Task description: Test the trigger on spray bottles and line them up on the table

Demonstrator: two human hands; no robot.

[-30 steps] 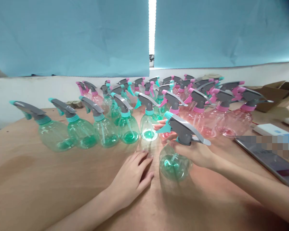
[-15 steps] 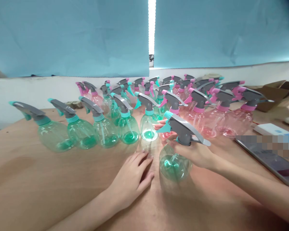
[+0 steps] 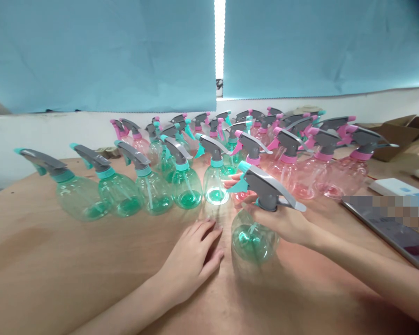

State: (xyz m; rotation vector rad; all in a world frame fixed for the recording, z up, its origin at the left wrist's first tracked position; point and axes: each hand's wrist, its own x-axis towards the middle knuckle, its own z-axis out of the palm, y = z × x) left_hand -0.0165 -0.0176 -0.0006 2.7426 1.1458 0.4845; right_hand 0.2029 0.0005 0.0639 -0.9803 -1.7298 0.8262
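My right hand grips the neck of a green spray bottle with a grey trigger head and teal nozzle; the bottle stands on the wooden table in front of me. My left hand lies flat on the table just left of that bottle, fingers stretched out, holding nothing. Behind them stands a row of green spray bottles, and to the right several pink spray bottles.
More green and pink bottles crowd the back of the table by the white wall. A flat dark device and a white box lie at the right. A cardboard box sits at the far right. Blue sheets hang above.
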